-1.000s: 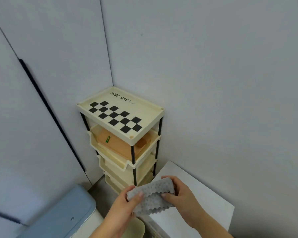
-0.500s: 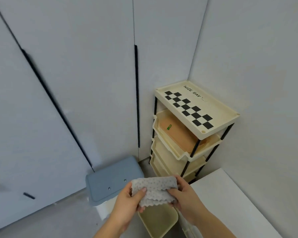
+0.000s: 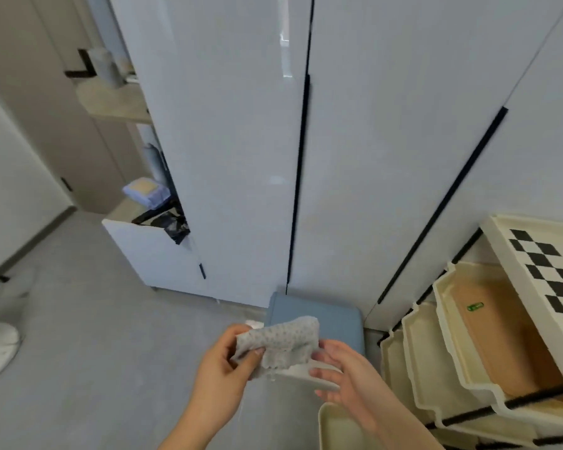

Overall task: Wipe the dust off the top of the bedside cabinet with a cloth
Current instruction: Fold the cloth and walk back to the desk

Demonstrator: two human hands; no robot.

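A grey dimpled cloth [image 3: 278, 342] sits pinched in the left hand [image 3: 223, 371], thumb pressed over its lower left corner and the other fingers curled behind it. The right hand [image 3: 345, 375] hovers just beside the cloth's right edge with its fingers loosely spread; whether any fingertip touches the fabric cannot be told, and it grips nothing firmly. The cloth is held in mid-air at waist level, over a blue lid [image 3: 319, 315] on the grey floor [image 3: 95, 352].

The fabric droops and folds where unsupported, so it reads as light, soft and limp, with no risk of breakage. It would likely wipe best bunched or folded flat under a palm, not dangled from 1 corner.

Behind the hands stand tall white wardrobe doors [image 3: 241, 141] with black slot handles. At far right, a cream tiered rack [image 3: 462, 336] carries a black-and-white chequered top tray [image 3: 540, 264]. No bedside cabinet top can be picked out with certainty, and the wiping has seemingly not begun.
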